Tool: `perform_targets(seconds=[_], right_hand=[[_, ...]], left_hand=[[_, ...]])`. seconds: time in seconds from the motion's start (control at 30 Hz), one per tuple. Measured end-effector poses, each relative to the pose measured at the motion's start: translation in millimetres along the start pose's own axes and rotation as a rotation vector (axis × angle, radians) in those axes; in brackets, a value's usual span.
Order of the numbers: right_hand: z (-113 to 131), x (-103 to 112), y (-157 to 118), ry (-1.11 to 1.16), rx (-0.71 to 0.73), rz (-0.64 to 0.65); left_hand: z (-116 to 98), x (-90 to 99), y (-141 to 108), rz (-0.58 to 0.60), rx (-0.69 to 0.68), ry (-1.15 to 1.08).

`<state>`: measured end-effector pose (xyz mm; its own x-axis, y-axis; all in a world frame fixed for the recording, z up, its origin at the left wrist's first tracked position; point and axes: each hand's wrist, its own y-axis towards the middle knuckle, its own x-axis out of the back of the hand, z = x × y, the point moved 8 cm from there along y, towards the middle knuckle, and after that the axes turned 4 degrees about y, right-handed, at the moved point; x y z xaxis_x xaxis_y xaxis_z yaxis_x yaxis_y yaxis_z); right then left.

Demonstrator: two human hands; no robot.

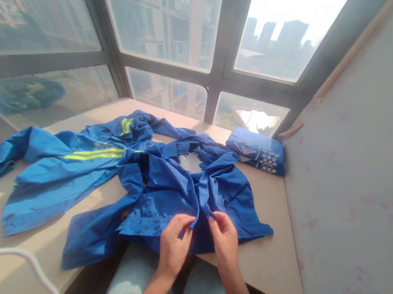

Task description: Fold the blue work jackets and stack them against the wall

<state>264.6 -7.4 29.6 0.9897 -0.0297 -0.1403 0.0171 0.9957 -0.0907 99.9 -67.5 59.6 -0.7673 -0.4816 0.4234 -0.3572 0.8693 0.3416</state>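
Observation:
A blue work jacket [171,187] lies spread near the front of the pale ledge, its front panels parted and a white patch showing inside the collar. My left hand [177,241] pinches the edge of one front panel. The opposite front edge is pinched between the thumb and fingers of my right hand [224,238]. The two held edges are a short gap apart. One sleeve hangs toward the ledge's front on the left. Beside it on the left is a second blue jacket [66,166] with yellow-green reflective stripes, partly touching the first.
A folded blue cloth bundle [257,150] with white printing sits at the back right. Windows [160,94] border the ledge [275,259] behind and left; a papered wall [357,192] stands right. A white cable [15,252] curves across the lower left.

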Motion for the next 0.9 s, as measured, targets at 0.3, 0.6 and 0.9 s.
perform_targets(seconds=[0.3,0.6,0.9], right_hand=[[7.8,-8.0,-11.7,-0.191,0.17,0.011],[-9.7,-30.3,-19.6,-0.29,0.142,0.158],[-15.7,-26.8,-16.3,-0.28,0.087,0.087]], left_hand=[[-15.9,-3.4,-9.7,-0.015,-0.295,0.45],[34.5,-7.7,-13.8,-0.033,0.329,-0.111],[38.5,-21.6,-16.6,0.108,0.4,-0.345]])
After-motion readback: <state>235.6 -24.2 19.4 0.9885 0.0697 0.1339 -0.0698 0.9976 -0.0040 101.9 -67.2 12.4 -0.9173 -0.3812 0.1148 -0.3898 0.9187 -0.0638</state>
